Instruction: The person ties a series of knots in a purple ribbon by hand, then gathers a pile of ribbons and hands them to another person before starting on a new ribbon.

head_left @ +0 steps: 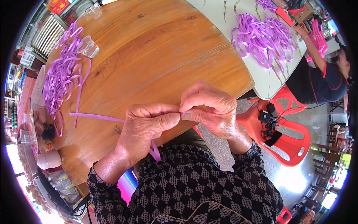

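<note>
My left hand (149, 123) and my right hand (209, 110) meet above the near edge of a wooden table (149, 56). Both are closed, thumbs against fingers, pinching a purple ribbon (97, 117) between them. One length of it runs out leftward past my left hand over the wood, and another piece hangs below that hand near my lap. Most of the ribbon at the fingertips is hidden by the fingers. At the table's left side lies a loose heap of purple ribbon (59, 80).
Clear plastic cups (88, 47) stand at the table's far left. On a white table (266, 80) at the right lies another purple ribbon pile (261, 39), beside a person in dark clothes (317, 82). A red plastic chair (287, 149) holds black cables. A pink jar (49, 159) sits at left.
</note>
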{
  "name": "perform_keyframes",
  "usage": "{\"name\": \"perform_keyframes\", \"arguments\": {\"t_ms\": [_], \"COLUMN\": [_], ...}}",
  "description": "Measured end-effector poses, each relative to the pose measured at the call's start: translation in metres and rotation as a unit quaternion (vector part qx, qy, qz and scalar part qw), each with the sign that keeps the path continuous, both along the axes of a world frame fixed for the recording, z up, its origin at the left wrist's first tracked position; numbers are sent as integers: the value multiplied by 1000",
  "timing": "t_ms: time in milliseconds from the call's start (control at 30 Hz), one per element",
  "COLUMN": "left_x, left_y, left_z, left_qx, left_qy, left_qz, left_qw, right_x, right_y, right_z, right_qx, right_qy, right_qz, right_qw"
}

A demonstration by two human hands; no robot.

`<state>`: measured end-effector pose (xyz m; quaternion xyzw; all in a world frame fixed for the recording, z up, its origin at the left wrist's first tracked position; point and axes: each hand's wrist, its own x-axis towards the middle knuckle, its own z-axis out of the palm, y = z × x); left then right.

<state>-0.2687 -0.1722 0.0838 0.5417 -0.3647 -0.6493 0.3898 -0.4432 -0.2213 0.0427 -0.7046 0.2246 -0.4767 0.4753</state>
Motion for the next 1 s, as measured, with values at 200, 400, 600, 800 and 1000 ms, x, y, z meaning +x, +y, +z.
{"name": "perform_keyframes", "arguments": {"t_ms": [200, 400, 600, 800, 1000], "left_x": [2, 1, -1, -1, 1], "left_y": [-4, -1, 0, -1, 2], "left_z": [-13, -13, -8, 1, -2], "left_qx": [35, -49, -52, -20, -23], "left_qy": [92, 76, 41, -10, -10], "left_qz": [42, 22, 12, 4, 11], "left_qw": [994, 996, 998, 1000, 1000], "right_x": [9, 7, 5, 2, 10], "right_y": [6, 9, 8, 4, 7], "right_z": [-6, -7, -2, -6, 1], "right_qx": [58, 115, 30, -25, 31], "right_qy": [-39, -81, -35, -20, -15], "right_qz": [-9, 12, 9, -12, -4], "right_qw": [998, 990, 999, 999, 999]}}
